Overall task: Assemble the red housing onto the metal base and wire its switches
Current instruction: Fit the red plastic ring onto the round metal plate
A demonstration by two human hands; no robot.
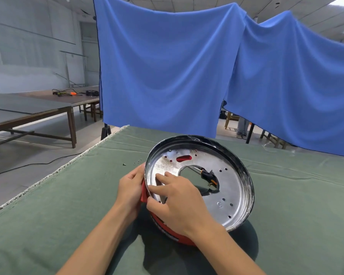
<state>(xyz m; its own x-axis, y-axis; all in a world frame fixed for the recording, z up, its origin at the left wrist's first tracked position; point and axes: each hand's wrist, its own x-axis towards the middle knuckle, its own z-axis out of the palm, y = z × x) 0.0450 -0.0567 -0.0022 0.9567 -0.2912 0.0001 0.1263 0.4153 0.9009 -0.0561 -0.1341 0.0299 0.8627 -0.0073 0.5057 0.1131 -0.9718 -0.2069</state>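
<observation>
A round metal base (230, 187) with a black rim stands tilted toward me on the green table. It has several small holes, a red-showing slot and a central opening where black and orange wires (208, 175) show. The red housing (165, 229) sits under it, visible along the lower left edge. My left hand (130, 189) holds the assembly's left edge from outside, its fingers curled round the rim and the red housing. My right hand (177, 201) rests inside the base at the left rim, thumb on the rim, fingers spread on the metal.
Several small screws (134, 162) lie on the green cloth (68, 205) left of the base, near the table's frayed left edge. A blue curtain (177, 66) hangs behind the table. Long wooden tables (38, 108) with cables stand at the left.
</observation>
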